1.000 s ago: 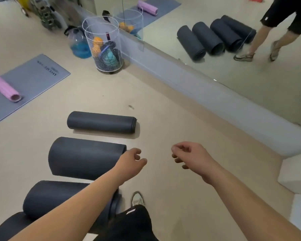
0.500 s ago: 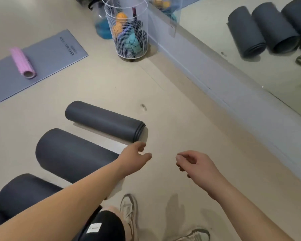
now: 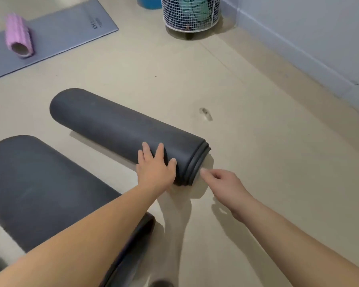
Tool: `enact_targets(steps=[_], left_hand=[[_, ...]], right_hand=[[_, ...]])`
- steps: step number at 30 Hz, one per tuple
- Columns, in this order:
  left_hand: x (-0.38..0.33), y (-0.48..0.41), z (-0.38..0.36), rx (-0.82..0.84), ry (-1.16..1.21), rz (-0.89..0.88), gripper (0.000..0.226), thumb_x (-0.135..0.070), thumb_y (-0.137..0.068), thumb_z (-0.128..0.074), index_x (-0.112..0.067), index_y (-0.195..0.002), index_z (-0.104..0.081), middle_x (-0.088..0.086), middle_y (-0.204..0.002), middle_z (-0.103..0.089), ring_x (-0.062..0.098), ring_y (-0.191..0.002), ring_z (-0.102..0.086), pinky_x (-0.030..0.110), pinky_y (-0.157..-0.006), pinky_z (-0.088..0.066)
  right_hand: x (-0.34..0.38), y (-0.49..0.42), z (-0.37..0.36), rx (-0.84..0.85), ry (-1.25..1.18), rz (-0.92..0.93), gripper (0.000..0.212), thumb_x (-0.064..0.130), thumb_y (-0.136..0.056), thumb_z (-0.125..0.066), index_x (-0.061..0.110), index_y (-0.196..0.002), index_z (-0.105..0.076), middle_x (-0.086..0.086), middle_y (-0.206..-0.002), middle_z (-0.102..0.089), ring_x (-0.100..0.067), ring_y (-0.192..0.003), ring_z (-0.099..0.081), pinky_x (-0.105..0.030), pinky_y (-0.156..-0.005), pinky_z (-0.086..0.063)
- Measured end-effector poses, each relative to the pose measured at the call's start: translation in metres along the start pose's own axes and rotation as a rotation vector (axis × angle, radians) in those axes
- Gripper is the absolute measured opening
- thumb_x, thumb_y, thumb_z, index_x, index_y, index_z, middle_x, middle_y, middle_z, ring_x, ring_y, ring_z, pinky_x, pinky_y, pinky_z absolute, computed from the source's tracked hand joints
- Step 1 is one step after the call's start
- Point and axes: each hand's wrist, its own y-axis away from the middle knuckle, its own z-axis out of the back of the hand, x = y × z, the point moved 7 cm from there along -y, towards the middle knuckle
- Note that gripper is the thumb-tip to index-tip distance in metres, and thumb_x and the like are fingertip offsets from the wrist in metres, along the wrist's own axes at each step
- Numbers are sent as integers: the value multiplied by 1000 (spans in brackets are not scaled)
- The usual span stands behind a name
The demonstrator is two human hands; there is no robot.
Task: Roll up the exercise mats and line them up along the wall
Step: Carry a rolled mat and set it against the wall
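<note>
The wire basket [image 3: 191, 15] and nearer rolled mat [image 3: 39, 187] are cut off.

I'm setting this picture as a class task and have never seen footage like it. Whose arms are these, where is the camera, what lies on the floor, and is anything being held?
There is no machine: a person wears a camera on the head, looking down at their own arms. The left hand lies flat on a dark rolled mat, near its end. The right hand reaches toward that end with fingers loosely open; nothing is gripped. A second dark roll lies nearer. Farther off are a flat grey mat bearing a pink roller, and a wire basket by the wall.
</note>
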Motion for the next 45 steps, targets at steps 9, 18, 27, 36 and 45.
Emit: enact_targets(steps=[9,18,27,36,45], left_hand=[[23,-37,-13,-206,-151,-267,55,-40,-109,-39,-42,-162,-23,2,-175,-7,29,-153,-7,47,-108,-48],[61,-71,21,-356,560,77,96,-50,-93,-75,-24,-167,-19,-3,-173,-16,24,-158,-23,45,-121,-35],[-40,-50,-58,64,1087,238,148,-75,-57,-88,-48,-162,14,-10,-164,-33,28,-144,-45,57,-117,-42],[-171,10,-124,167,495,-120,97,-65,-87,-66,-50,-163,-7,5,-155,-21,33,-144,-24,40,-100,-38],[-172,41,-182,434,572,110,168,-82,-31,-91,-47,-160,10,4,-160,-33,37,-141,-41,61,-115,-42]], right_hand=[[-14,-60,-85,-293,-37,66,69,75,-66,-71,50,-110,-25,17,-116,-59,-23,-111,-66,-49,-98,-56],[9,-97,-36,-349,-150,-15,66,51,-85,-82,15,-132,-53,3,-117,-68,-20,-103,-68,-46,-93,-59],[-30,-40,75,-427,-437,-229,48,42,-94,-78,3,-118,-68,-9,-109,-78,-29,-96,-76,-38,-72,-60],[-149,48,159,-352,-790,-664,26,18,-90,-75,8,-113,-70,-6,-108,-75,-24,-84,-74,-45,-72,-62],[-222,95,220,-316,-195,-686,82,64,-91,-70,11,-150,-46,-16,-124,-67,-36,-93,-77,-54,-80,-66]])
